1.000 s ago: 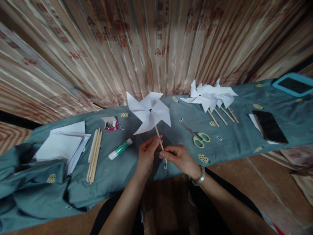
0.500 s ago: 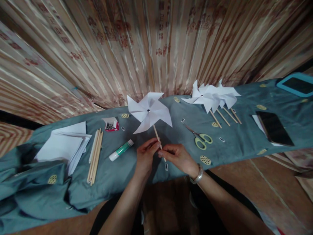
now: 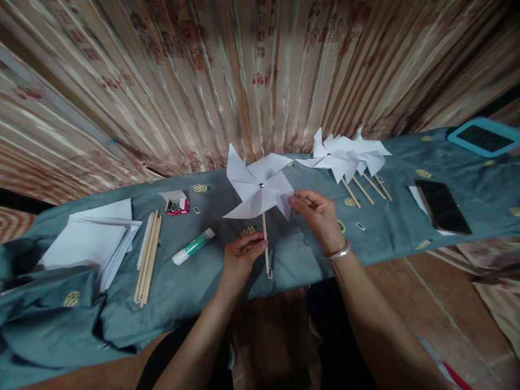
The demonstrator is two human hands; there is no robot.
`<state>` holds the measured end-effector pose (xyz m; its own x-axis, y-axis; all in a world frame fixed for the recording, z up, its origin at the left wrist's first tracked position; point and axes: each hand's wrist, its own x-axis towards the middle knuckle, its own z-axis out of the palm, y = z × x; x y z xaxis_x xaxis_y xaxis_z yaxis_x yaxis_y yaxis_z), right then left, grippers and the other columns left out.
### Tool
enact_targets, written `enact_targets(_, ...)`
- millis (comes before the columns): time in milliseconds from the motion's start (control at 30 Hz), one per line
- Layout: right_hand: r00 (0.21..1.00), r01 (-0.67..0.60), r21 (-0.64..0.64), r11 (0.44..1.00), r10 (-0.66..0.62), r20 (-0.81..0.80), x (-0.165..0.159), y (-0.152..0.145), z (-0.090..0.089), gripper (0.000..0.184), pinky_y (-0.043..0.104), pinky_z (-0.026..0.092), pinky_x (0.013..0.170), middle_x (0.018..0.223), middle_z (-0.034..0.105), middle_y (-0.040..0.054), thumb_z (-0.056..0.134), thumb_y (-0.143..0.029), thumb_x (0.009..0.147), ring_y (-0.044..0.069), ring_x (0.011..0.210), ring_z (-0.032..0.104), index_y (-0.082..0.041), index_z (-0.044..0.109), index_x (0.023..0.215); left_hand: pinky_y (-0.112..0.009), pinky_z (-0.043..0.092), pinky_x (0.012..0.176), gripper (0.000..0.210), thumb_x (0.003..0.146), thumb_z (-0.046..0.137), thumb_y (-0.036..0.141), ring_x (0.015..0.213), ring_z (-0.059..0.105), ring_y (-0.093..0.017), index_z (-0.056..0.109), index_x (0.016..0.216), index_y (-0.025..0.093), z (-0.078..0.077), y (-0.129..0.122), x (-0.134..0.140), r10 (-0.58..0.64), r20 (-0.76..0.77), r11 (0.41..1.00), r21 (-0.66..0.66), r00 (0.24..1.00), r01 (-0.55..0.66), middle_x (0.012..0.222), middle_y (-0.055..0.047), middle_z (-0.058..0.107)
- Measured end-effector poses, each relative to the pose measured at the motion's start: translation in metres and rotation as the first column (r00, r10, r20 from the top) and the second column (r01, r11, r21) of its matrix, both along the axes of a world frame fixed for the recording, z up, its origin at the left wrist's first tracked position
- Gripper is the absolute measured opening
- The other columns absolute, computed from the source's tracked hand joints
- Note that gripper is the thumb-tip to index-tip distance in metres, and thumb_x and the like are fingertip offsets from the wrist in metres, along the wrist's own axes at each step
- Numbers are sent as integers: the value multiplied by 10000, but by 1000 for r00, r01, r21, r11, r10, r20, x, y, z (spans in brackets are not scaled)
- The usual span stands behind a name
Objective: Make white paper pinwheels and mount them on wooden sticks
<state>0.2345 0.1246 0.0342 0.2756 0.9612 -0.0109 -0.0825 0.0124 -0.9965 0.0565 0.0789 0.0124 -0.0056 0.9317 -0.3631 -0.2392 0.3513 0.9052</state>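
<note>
- The left hand point(image 3: 240, 261) had thumb and fingers closed in a pinch around the wooden stick point(image 3: 264, 225), whose lower end poked out below those fingertips.
- The paper pinwheel point(image 3: 260, 187) stood above the left fingers at the top of that stick, its front facing the wearer and a shiny pin point(image 3: 261, 185) at its hub.
- The right hand point(image 3: 319, 216) had its thumb and forefinger drawn together at the edge of the right-hand blade; whether they gripped the paper or merely touched it, I could not tell.
- The step in hand looked like handling the blades of an assembled pinwheel, perhaps adjusting or turning them.
- The next move, as I judged it, called for a steady left pinch and a light right fingertip, since thin paper could crease; free turning needed the right fingers clear of the blades.
- Beyond the right fingers, farther from the wearer, lay a row of similar pinwheels point(image 3: 349, 155).
- Left of the left fingers lay a glue stick point(image 3: 194, 247), and farther left, spare sticks point(image 3: 148, 257).
</note>
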Motion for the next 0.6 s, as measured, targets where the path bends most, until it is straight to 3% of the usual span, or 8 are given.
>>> enact_targets(167,998,-44,-41,998,42,-51,-7,3,0,328,238,444,503,611,643,-38,840,-453,542,106,528,534,-219,676,704,-281,518,698,234,507,843,263,647,641,-145,765,712,183,1,0,0,0,-14,1000,-5,1000,0,698,-19,727)
enact_targets(600,973,-177,-103,979,158,-169,-12,-6,4,362,227,443,487,583,577,-42,812,-508,592,94,510,498,-209,607,595,-274,520,716,203,529,819,234,672,650,-145,765,719,191,-2,2,-1,43,-18,998,39,999,-42,700,-12,726)
